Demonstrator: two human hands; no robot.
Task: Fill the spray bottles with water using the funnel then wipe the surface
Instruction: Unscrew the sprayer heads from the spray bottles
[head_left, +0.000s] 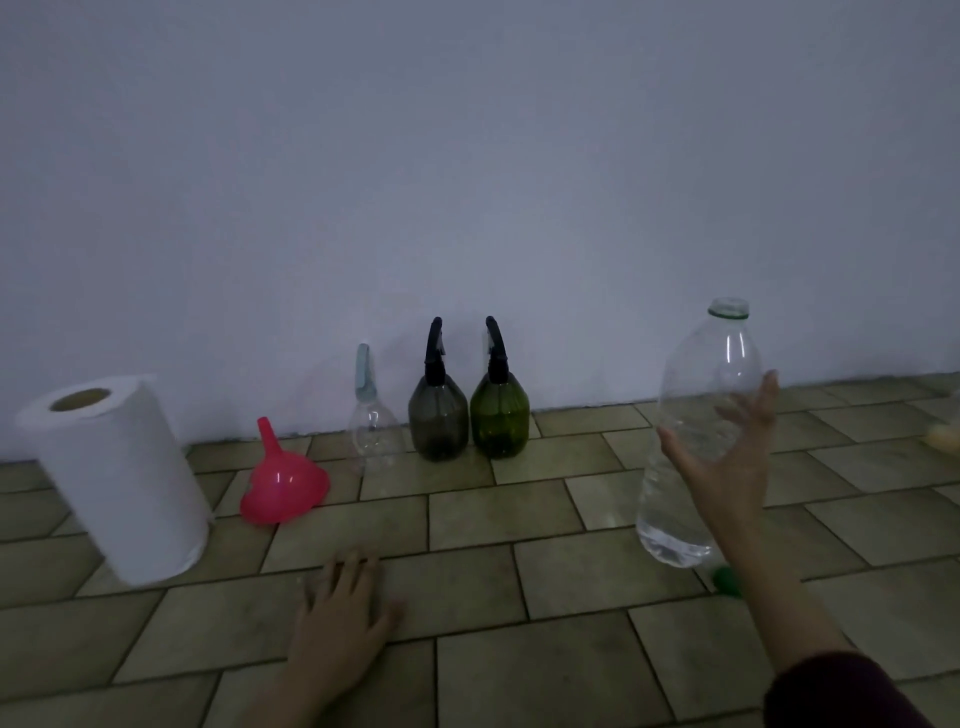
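Three spray bottles stand against the wall: a clear one (372, 423) with a pale nozzle, a dark grey one (438, 421) and a green one (500, 420), both with black nozzles. A pink funnel (284, 483) lies mouth-down to their left. A large clear water bottle (696, 415), uncapped and holding a little water, stands at the right. My right hand (727, 462) is spread just in front of it, fingers apart, not gripping. My left hand (343, 618) rests flat on the tiled surface (493, 525).
A white paper towel roll (122, 478) stands at the left. A green cap (724, 578) lies by the water bottle's base, partly behind my right forearm. A blurred yellowish object (943, 435) sits at the far right edge. A plain wall closes the back.
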